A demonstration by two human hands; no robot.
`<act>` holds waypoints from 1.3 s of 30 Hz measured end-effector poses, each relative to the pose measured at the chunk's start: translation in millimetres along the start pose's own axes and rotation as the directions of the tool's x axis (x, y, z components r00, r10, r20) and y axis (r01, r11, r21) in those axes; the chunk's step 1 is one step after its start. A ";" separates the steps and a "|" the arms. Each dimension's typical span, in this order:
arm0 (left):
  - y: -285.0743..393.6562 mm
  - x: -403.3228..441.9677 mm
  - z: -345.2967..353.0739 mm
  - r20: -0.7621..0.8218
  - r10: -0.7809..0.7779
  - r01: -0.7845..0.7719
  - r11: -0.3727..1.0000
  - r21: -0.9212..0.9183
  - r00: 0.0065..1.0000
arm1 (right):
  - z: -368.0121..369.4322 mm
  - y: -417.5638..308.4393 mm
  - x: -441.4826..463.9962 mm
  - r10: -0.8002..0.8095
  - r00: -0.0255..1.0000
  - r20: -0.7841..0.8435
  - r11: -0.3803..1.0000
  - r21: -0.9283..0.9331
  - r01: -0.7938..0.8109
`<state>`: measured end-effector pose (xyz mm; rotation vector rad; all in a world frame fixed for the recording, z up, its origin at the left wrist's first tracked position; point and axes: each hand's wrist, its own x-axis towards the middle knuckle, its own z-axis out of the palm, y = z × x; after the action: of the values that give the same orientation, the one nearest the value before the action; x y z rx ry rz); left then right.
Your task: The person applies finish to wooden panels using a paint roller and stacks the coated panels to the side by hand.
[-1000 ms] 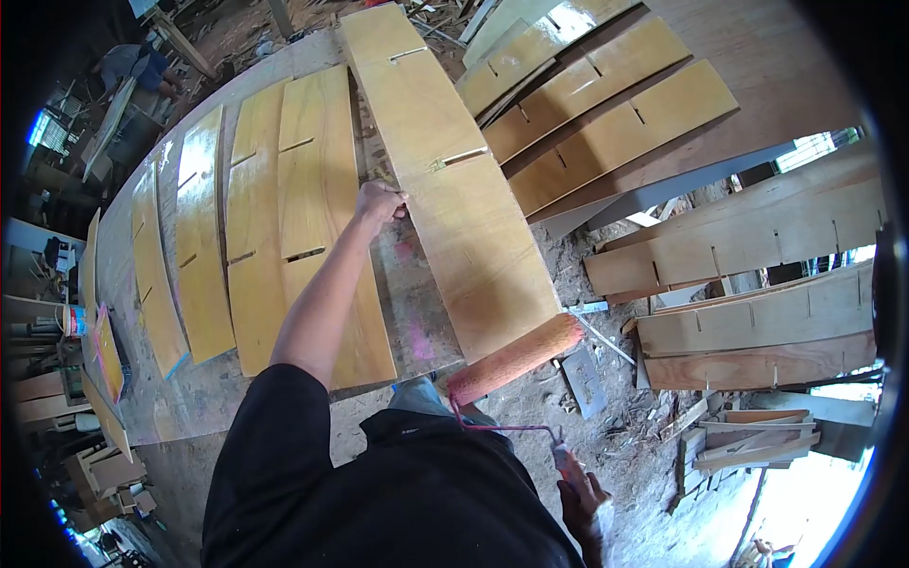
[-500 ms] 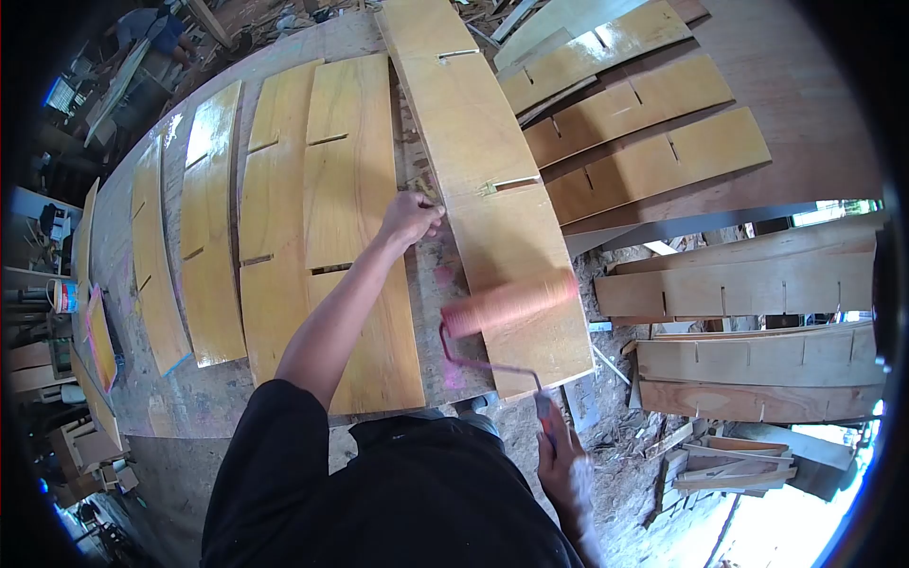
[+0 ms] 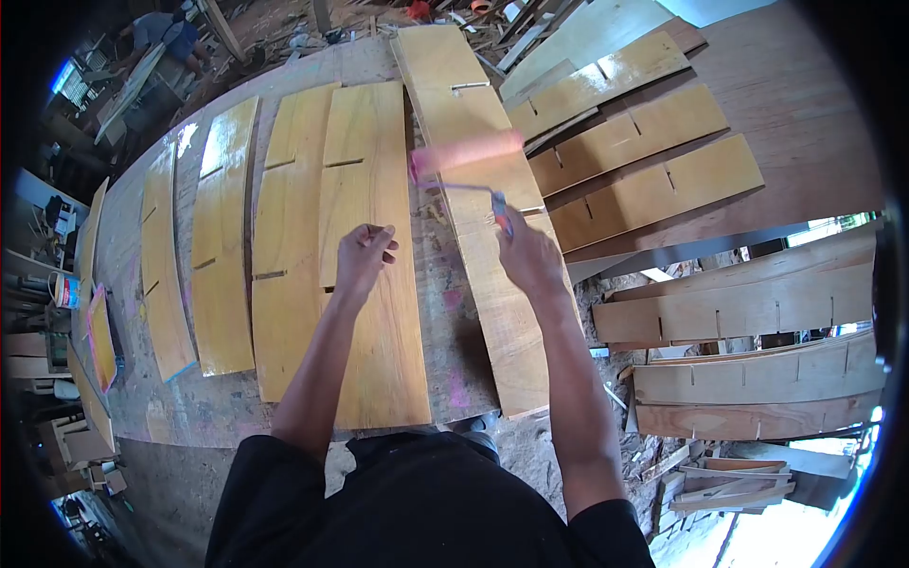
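My right hand (image 3: 530, 254) is wrapped round the handle of a paint roller (image 3: 469, 151). The pink roller head, blurred by motion, lies across the upper part of a long slotted board (image 3: 492, 284) on the table. My left hand (image 3: 365, 260) hovers over the neighbouring yellow board (image 3: 379, 360), its fingers loosely curled and apart with nothing between them. More yellow slotted boards (image 3: 222, 237) lie side by side to the left, some with a wet-looking shine.
The boards rest on a stained worktable (image 3: 445, 379). Slotted yellow boards (image 3: 663, 185) lean at the upper right, and bare slotted planks (image 3: 739, 317) stand below them. A bucket (image 3: 66, 291) is at the far left. Another person (image 3: 166, 38) is at the upper left.
The roller has moved up the board, away from my body, with my right hand. My left hand has left the board's left edge and shifted left and down.
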<state>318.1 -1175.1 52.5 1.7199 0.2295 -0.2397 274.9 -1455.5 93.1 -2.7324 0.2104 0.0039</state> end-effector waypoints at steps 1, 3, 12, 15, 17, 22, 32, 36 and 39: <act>-3.6 1.9 5.2 0.003 0.006 -0.006 1.000 -0.019 1.000 | -0.4 6.6 -19.9 0.007 1.000 -0.007 0.999 -0.033 -0.007; -5.9 3.7 19.2 0.018 0.007 -0.006 0.997 -0.079 1.000 | -19.2 11.7 -85.7 0.082 0.994 0.067 0.997 -0.016 -0.081; -61.0 24.9 113.5 0.166 0.078 -0.093 0.992 0.084 0.983 | -85.7 57.0 -404.2 0.295 0.943 0.153 0.946 0.089 -0.310; -85.5 33.7 125.6 0.096 0.154 -0.171 0.965 0.197 0.983 | -71.5 86.6 -496.8 0.346 0.929 0.130 0.867 0.335 -0.369; -79.7 35.2 122.8 0.134 0.094 -0.111 0.986 0.127 0.987 | -65.6 93.7 -514.0 0.481 0.826 0.296 0.874 -0.089 -0.477; -59.6 31.6 103.3 0.211 -0.044 0.056 0.997 -0.048 0.977 | -71.5 51.9 -355.3 0.342 0.924 0.169 0.929 0.086 -0.360; -70.5 5.3 69.3 0.131 0.134 -0.157 0.969 0.189 0.982 | -9.3 38.8 -40.7 0.025 0.999 -0.036 0.999 -0.028 -0.026; -57.3 17.8 100.7 0.165 0.089 -0.138 0.938 0.318 0.982 | -0.1 16.7 65.4 0.045 0.999 0.005 0.998 -0.055 -0.044; -50.0 20.3 114.7 0.139 0.080 -0.124 0.930 0.345 0.987 | 4.1 -1.9 140.6 0.075 0.996 0.051 0.996 -0.056 -0.072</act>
<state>319.9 -1280.0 -18.7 2.0591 0.0026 -0.3236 414.4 -1472.8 85.4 -2.7724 0.2995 0.1036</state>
